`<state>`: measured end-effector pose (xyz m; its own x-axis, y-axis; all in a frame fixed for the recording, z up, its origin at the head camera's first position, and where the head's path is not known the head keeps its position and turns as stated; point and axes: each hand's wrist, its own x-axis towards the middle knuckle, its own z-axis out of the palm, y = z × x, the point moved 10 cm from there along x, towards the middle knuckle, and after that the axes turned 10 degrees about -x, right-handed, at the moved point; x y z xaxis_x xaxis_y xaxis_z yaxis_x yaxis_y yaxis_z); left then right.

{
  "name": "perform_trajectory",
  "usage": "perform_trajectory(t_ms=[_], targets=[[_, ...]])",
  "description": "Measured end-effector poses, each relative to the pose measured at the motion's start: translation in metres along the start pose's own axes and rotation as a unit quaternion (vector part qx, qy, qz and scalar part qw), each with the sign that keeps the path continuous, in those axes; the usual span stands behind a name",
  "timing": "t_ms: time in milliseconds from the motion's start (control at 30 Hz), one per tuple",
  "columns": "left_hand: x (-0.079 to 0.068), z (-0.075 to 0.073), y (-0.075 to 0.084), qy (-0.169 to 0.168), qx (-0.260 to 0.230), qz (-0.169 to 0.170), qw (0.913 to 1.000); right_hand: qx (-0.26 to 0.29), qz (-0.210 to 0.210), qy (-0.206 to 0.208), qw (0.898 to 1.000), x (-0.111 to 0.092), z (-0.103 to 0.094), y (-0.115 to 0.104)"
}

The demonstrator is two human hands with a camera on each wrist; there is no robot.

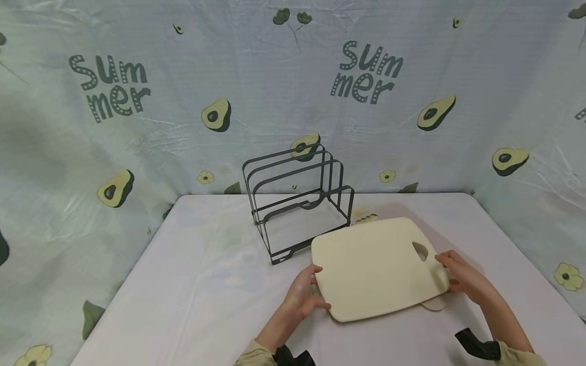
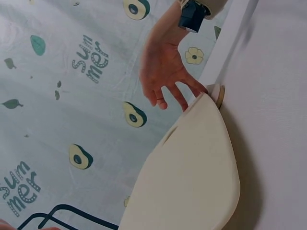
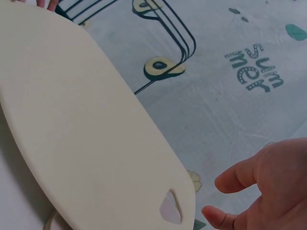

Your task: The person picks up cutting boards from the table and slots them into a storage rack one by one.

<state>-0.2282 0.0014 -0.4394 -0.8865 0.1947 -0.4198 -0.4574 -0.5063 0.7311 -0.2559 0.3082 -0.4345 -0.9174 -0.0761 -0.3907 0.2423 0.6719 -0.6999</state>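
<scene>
A cream cutting board (image 1: 380,269) with a handle hole near its right end lies tilted over the right half of the table. My left hand (image 1: 299,295) grips its left edge, thumb toward the near corner. At the opposite end is my right hand (image 1: 467,277), its fingers spread by the edge beside the hole. A small gap shows between those fingers and the board in the right wrist view. Part of a round pale piece with a brown rim (image 2: 219,96) peeks out from beneath the board; most of it is hidden.
Behind the board stands a black wire rack (image 1: 279,254) with several upright loops, close to the board's far left corner. The table (image 1: 220,305) has a white cover. A curtain (image 1: 265,66) printed with avocados and lettering hangs behind and at the sides.
</scene>
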Motion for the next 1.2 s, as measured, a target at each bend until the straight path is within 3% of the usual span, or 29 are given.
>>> perform_trajectory(t_ms=[367,600,1200], targets=[[-0.013,0.005,0.022,-0.034,0.054,0.046,0.9969,-0.005,-0.007,0.024,1.000,-0.001,-0.002,-0.010],[-0.016,0.007,0.035,-0.051,0.067,0.080,0.9932,0.029,-0.014,0.028,0.999,-0.003,0.000,-0.018],[-0.027,0.015,0.066,-0.059,0.084,0.104,0.9893,0.050,-0.060,0.079,0.994,-0.008,-0.011,-0.042]])
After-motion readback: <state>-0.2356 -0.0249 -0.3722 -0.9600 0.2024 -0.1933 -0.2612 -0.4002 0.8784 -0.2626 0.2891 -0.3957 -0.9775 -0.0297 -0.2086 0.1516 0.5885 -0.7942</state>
